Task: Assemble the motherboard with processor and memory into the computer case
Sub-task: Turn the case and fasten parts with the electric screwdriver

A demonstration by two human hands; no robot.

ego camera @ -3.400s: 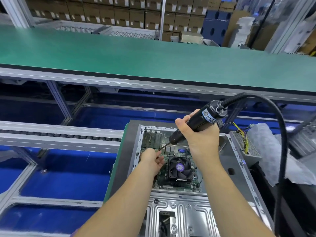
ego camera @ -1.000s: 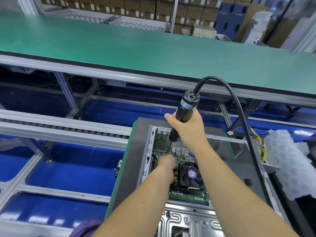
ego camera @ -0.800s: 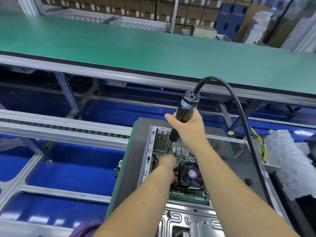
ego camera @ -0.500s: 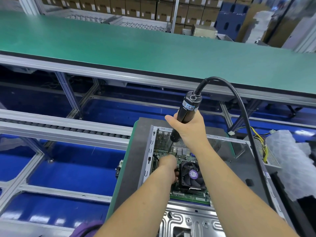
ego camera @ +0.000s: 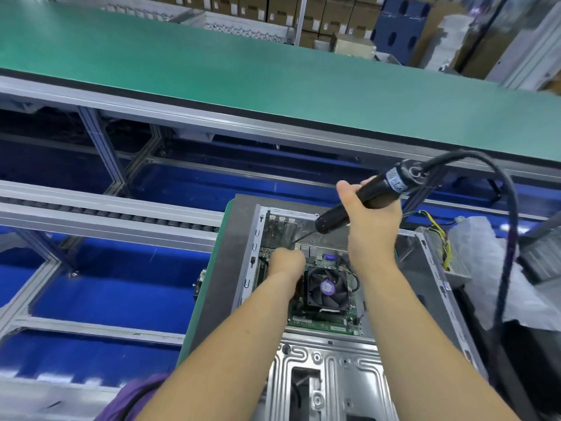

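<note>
An open metal computer case (ego camera: 329, 369) lies flat on a grey pallet. The green motherboard (ego camera: 321, 323) sits inside it, with a black processor fan (ego camera: 328, 287) on top. My right hand (ego camera: 375, 221) grips a black corded electric screwdriver (ego camera: 379, 189), which leans to the right, its thin bit (ego camera: 303, 237) pointing down-left at the board's far left corner. My left hand (ego camera: 285, 264) is curled over that corner and its fingers pinch the bit's tip. Whatever is under those fingers is hidden. No memory sticks can be made out.
A power supply with yellow wires (ego camera: 440, 247) sits at the case's right edge, beside a white foam bag (ego camera: 488, 268). The screwdriver's cable (ego camera: 510, 238) loops down on the right. A green conveyor belt (ego camera: 273, 71) runs beyond, and a roller rail (ego camera: 106, 212) on the left.
The screwdriver has tipped from nearly upright to leaning well to the right, and my right hand moved right with it. My left hand stays at the board's far left corner.
</note>
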